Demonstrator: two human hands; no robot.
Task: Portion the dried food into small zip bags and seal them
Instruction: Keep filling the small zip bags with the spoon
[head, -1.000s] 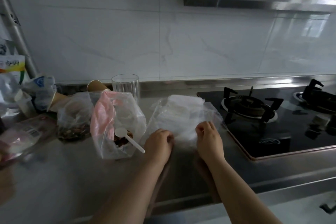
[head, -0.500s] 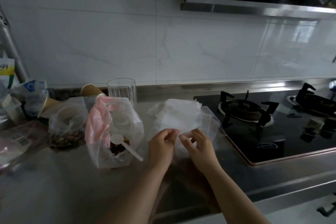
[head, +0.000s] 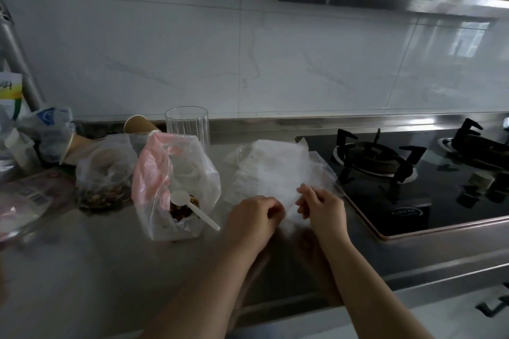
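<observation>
Close to the person, the left hand [head: 254, 213] and the right hand [head: 321, 205] each pinch the near edge of the stack of small zip bags [head: 278, 173] with curled fingers, so the step looks like picking one bag off the pile. Next, one bag should be pulled free and its top opened. The dried food [head: 181, 208] is brown bits low in a big clear bag [head: 179, 184] on the table [head: 110, 270], left of the hands, with a white scoop [head: 192, 206] in it.
</observation>
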